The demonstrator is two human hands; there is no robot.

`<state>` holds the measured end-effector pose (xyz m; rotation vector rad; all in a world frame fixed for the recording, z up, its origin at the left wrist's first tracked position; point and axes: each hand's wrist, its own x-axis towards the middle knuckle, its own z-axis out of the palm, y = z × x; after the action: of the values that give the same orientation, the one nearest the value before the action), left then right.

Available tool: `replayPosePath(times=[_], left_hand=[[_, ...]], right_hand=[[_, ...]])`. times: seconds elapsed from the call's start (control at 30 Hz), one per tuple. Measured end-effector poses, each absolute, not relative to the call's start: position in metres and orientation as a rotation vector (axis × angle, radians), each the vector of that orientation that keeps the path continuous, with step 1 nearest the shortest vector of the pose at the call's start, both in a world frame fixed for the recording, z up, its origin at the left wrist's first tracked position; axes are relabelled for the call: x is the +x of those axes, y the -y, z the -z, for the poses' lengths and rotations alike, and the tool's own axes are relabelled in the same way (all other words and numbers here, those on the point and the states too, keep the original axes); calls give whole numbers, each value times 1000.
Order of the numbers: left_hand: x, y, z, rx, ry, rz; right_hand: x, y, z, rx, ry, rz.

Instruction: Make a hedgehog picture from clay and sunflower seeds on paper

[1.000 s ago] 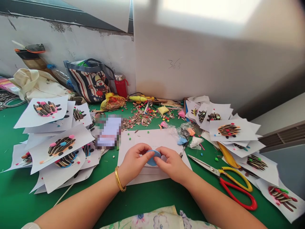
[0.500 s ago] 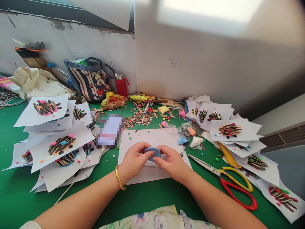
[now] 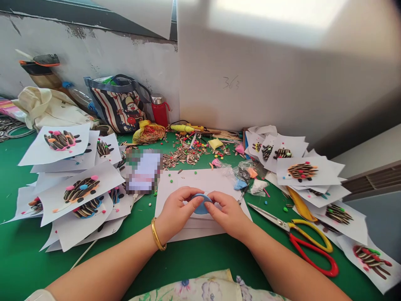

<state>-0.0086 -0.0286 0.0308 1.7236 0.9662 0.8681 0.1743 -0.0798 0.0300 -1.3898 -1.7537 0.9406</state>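
Note:
A flat, round piece of blue clay [image 3: 200, 207] is pinched between my two hands over white paper sheets [image 3: 175, 179]. My left hand [image 3: 178, 209] grips its left edge with thumb and fingers, and a gold bangle circles that wrist. My right hand [image 3: 227, 213] pinches the right edge in the same way. The undersides of the disc and some fingertips are hidden. Past the paper lies a heap of striped sunflower seeds [image 3: 181, 154] mixed with small coloured balls. Lumps of clay in plastic wrap, among them a blue lump [image 3: 240, 184] and a white lump [image 3: 258, 187], sit at the paper's right.
Scissors [image 3: 290, 226] with red and yellow handles lie to the right. Stacks of seed-and-clay pictures flank me on the left [image 3: 81, 188] and right [image 3: 310, 171]. A blurred phone [image 3: 144, 171], red bottle [image 3: 160, 112] and striped bag [image 3: 117, 106] stand farther back.
My fingers have shifted slightly on the blue clay disc, which now tilts so more of its lower face shows. Both hands stay over the paper.

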Motion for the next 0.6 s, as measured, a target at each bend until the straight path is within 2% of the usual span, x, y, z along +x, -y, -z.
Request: replayPosePath(times=[0.6], left_hand=[[-7, 30, -32, 1706, -1014, -761]], right_hand=[[171, 81, -33, -1418, 1778, -832]])
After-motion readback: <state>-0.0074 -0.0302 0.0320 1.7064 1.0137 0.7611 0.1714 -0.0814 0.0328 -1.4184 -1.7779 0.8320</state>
